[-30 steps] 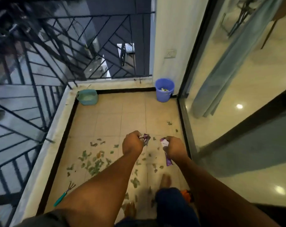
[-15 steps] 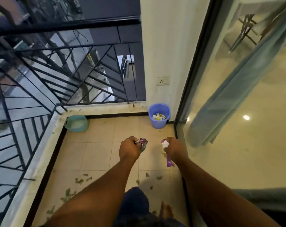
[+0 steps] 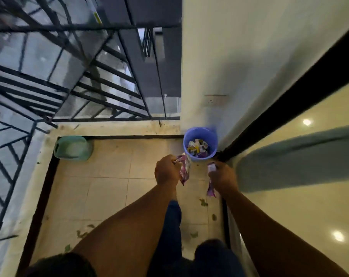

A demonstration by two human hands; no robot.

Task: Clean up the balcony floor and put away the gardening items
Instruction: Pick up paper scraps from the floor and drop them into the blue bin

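While each hand's fingers grip one purple wrapper — left hand (image 3: 166,172), right hand (image 3: 222,177) — one blue bucket (image 3: 200,134) sits near.

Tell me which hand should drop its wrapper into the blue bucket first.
Left, probably. The left hand grips its purple wrapper right at the blue bucket rim, nearly overlapping it. The right hand holds its wrapper slightly farther back.

My left hand (image 3: 166,171) grips a purple wrapper (image 3: 184,169), my right hand (image 3: 222,176) grips another wrapper (image 3: 211,189), both just short of the blue bin (image 3: 200,134) in the corner, scraps inside. Green tub (image 3: 72,147) by the railing (image 3: 101,84). Leaves (image 3: 203,202) scattered on floor (image 3: 105,192).
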